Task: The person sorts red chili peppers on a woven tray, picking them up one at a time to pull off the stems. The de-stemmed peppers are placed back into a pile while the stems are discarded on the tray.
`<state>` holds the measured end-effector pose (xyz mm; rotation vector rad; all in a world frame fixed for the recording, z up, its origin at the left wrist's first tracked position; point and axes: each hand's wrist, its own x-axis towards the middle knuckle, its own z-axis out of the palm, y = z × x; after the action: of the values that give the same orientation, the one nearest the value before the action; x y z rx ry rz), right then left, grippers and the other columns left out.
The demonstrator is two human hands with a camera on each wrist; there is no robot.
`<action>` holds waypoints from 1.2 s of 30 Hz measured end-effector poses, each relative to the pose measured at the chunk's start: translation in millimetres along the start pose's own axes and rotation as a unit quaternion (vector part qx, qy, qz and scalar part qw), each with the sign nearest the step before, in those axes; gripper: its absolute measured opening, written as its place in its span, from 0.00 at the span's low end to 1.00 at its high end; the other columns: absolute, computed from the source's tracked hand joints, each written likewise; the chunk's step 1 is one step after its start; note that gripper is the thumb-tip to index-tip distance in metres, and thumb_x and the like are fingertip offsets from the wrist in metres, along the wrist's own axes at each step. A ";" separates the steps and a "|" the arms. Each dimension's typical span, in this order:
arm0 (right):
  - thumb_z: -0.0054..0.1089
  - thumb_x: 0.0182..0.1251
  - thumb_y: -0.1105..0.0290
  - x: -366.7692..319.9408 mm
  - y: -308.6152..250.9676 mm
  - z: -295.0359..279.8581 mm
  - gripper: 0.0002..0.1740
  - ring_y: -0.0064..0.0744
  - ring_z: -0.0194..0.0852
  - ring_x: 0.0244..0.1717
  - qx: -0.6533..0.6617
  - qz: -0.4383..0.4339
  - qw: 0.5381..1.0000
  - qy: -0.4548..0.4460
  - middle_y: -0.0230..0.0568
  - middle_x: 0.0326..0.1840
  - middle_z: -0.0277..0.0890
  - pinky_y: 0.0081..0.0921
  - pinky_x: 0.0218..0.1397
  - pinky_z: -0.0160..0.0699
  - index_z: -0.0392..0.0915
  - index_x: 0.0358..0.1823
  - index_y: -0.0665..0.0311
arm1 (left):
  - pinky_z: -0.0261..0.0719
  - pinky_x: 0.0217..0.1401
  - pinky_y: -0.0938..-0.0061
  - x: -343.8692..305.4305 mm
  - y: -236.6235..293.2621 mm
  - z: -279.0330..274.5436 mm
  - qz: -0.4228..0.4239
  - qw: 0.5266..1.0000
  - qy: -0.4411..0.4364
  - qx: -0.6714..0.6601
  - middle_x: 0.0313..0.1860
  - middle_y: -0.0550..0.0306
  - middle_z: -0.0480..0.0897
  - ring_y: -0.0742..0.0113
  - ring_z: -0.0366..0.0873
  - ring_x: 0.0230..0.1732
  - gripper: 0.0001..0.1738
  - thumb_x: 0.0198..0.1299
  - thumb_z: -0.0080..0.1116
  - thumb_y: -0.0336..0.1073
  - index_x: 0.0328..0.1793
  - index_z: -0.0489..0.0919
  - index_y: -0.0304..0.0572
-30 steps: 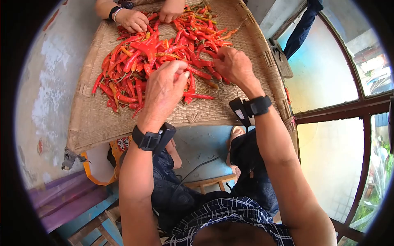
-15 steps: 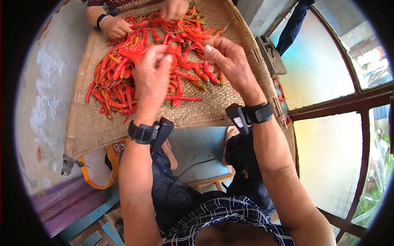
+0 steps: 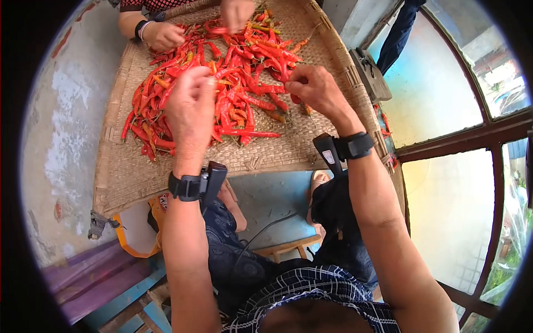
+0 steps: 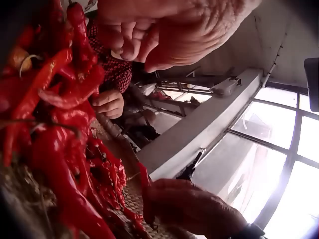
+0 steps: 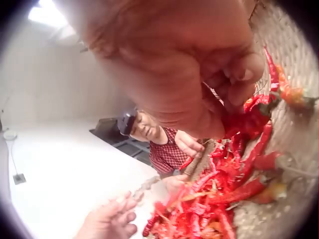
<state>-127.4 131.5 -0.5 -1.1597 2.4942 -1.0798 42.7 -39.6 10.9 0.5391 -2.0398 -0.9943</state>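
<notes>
A heap of red chillies lies on a wide woven tray. My left hand hovers over the left of the heap with its fingers curled against a chilli that stands up out of the pile. My right hand is at the heap's right side. In the right wrist view its fingertips pinch a red chilli. Both wrists carry black bands with cameras.
Another person's hands work in the chillies at the tray's far end. A wooden block lies by the right rim, and beyond it a dark window frame. Below the tray are a stool and a purple bench.
Both my hands have come down from a raised position towards the heap. The left hand has shifted left over the pile, and the right hand has dropped to the heap's right side.
</notes>
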 end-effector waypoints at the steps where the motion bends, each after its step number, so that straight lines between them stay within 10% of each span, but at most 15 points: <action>1: 0.61 0.59 0.66 -2.9 -5.5 -5.1 0.10 0.26 0.75 0.23 0.087 0.016 0.996 -0.021 0.36 0.23 0.78 0.26 0.28 0.74 0.77 0.28 0.66 | 0.78 0.41 0.75 -4.1 3.3 7.7 -0.028 0.996 -0.060 -0.062 0.38 0.51 0.83 0.69 0.81 0.38 0.15 0.62 0.59 0.37 0.52 0.77 0.38; 5: 0.61 0.62 0.68 -10.8 -14.7 -1.0 0.07 0.19 0.73 0.22 0.435 0.052 0.897 -0.061 0.33 0.22 0.76 0.18 0.27 0.75 0.77 0.31 0.65 | 0.79 0.42 0.74 -23.0 11.3 43.9 -0.043 0.972 -0.196 -0.126 0.36 0.52 0.84 0.69 0.81 0.37 0.16 0.62 0.60 0.40 0.50 0.78 0.37; 11: 0.60 0.65 0.65 -10.5 -6.5 -3.2 0.11 0.18 0.71 0.23 0.467 0.035 0.884 0.000 0.32 0.22 0.75 0.16 0.28 0.73 0.77 0.32 0.66 | 0.72 0.30 0.70 -27.5 22.3 49.5 -0.011 0.976 -0.207 -0.068 0.24 0.51 0.79 0.66 0.76 0.25 0.12 0.63 0.57 0.36 0.44 0.76 0.33; 13: 0.59 0.64 0.65 -4.2 6.9 -12.6 0.09 0.28 0.78 0.25 0.219 0.034 0.973 0.057 0.38 0.26 0.80 0.25 0.32 0.78 0.78 0.36 0.65 | 0.72 0.31 0.70 -23.5 20.1 35.3 -0.028 0.973 -0.229 -0.026 0.24 0.52 0.78 0.65 0.76 0.25 0.10 0.62 0.55 0.35 0.42 0.77 0.33; 16: 0.59 0.62 0.66 -10.2 14.6 -10.6 0.08 0.41 0.82 0.33 -0.168 0.048 0.985 -0.007 0.44 0.32 0.82 0.34 0.36 0.80 0.79 0.40 0.60 | 0.73 0.32 0.70 -24.0 18.1 20.6 -0.010 0.972 -0.236 0.019 0.25 0.51 0.78 0.64 0.76 0.26 0.09 0.61 0.55 0.33 0.41 0.77 0.33; 27: 0.58 0.52 0.77 -10.3 31.9 -6.6 0.10 0.43 0.79 0.35 -0.236 -0.013 0.967 -0.095 0.43 0.31 0.80 0.35 0.40 0.77 0.80 0.37 0.60 | 0.75 0.46 0.72 -21.7 7.9 -1.6 0.087 0.950 -0.212 0.214 0.42 0.48 0.81 0.64 0.79 0.38 0.14 0.60 0.55 0.32 0.52 0.79 0.36; 29: 0.61 0.54 0.76 -9.6 30.0 -12.2 0.07 0.35 0.78 0.32 -0.096 -0.082 0.992 -0.028 0.40 0.28 0.78 0.30 0.38 0.76 0.80 0.36 0.62 | 0.77 0.45 0.68 -21.8 12.8 4.9 0.001 0.977 -0.213 0.034 0.39 0.49 0.82 0.57 0.80 0.38 0.14 0.60 0.56 0.34 0.51 0.78 0.37; 31: 0.63 0.57 0.74 -14.1 3.9 -16.5 0.07 0.27 0.75 0.32 -0.009 0.027 0.995 -0.093 0.36 0.27 0.77 0.25 0.36 0.74 0.79 0.37 0.65 | 0.78 0.40 0.72 -21.8 12.5 15.5 -0.021 0.976 -0.218 0.000 0.38 0.51 0.83 0.66 0.80 0.35 0.17 0.59 0.59 0.35 0.53 0.78 0.36; 33: 0.64 0.59 0.71 -15.3 -3.6 -6.3 0.05 0.26 0.76 0.23 0.110 -0.153 0.981 -0.032 0.39 0.22 0.77 0.28 0.30 0.74 0.79 0.35 0.64 | 0.78 0.40 0.73 -22.4 16.4 26.5 -0.059 0.967 -0.228 -0.097 0.35 0.52 0.83 0.69 0.79 0.34 0.18 0.58 0.62 0.36 0.53 0.79 0.35; 36: 0.63 0.61 0.72 -14.6 -23.0 17.1 0.05 0.25 0.74 0.24 0.175 -0.185 0.965 -0.064 0.36 0.21 0.76 0.26 0.29 0.73 0.78 0.34 0.65 | 0.76 0.37 0.79 -18.8 16.7 31.7 -0.063 0.967 -0.204 -0.136 0.33 0.56 0.83 0.75 0.77 0.32 0.14 0.61 0.60 0.37 0.50 0.79 0.36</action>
<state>-96.5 123.0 1.1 -1.5542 1.9292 -1.4129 28.1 -2.7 3.3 0.3386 -2.1871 -1.5392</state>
